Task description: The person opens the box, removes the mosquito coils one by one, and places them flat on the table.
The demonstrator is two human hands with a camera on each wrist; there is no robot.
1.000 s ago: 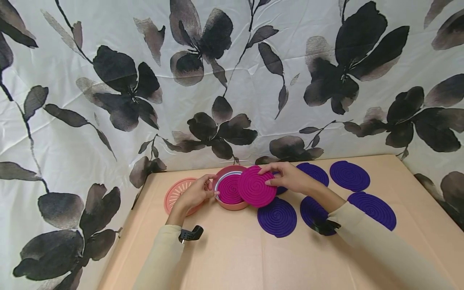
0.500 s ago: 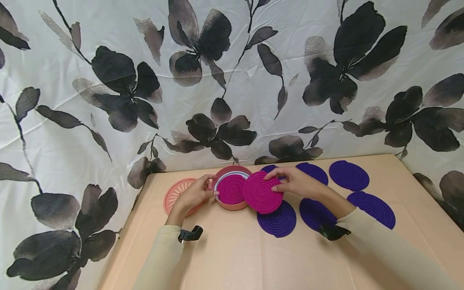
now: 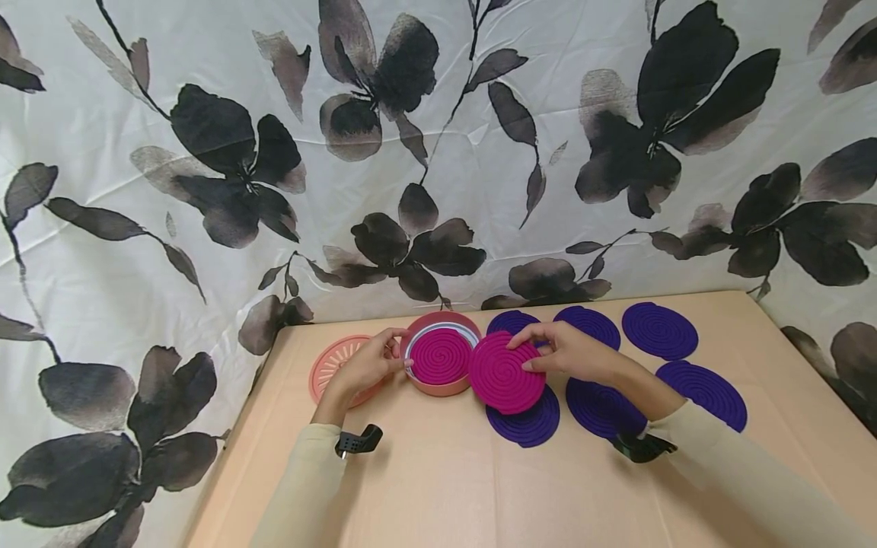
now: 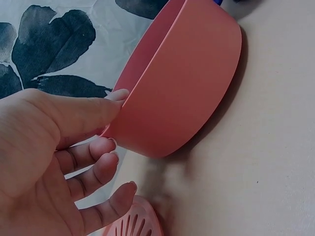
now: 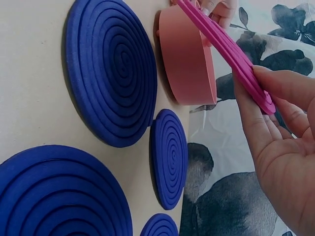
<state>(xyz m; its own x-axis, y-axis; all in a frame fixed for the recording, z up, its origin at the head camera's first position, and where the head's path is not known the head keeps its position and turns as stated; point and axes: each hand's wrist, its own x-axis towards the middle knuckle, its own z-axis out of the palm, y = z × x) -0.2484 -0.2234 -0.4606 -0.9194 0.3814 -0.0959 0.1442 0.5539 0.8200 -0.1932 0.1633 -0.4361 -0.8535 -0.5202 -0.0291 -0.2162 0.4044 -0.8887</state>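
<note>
A pink spiral coaster [image 3: 503, 377] is pinched between the thumb and fingers of my right hand [image 3: 572, 352], held up just right of a round coral container [image 3: 441, 390]. Inside that container lies another pink spiral coaster [image 3: 441, 356]. My left hand [image 3: 366, 369] pinches the container's left rim between thumb and fingers; the left wrist view shows the thumb on the rim of the container [image 4: 182, 78]. In the right wrist view the held coaster [image 5: 231, 54] appears nearly edge-on, above the table. A slotted coral lid [image 3: 336, 365] lies partly behind my left hand.
Several blue spiral coasters lie flat on the right half of the table, among them a near coaster [image 3: 524, 426], a back right coaster [image 3: 660, 331] and a far right coaster [image 3: 709, 392]. A floral cloth [image 3: 452, 167] hangs behind the table [image 3: 438, 479].
My right hand has moved right and slightly toward me with the pink coaster, away from the container, so more of the coaster inside shows. My left hand has stayed at the rim.
</note>
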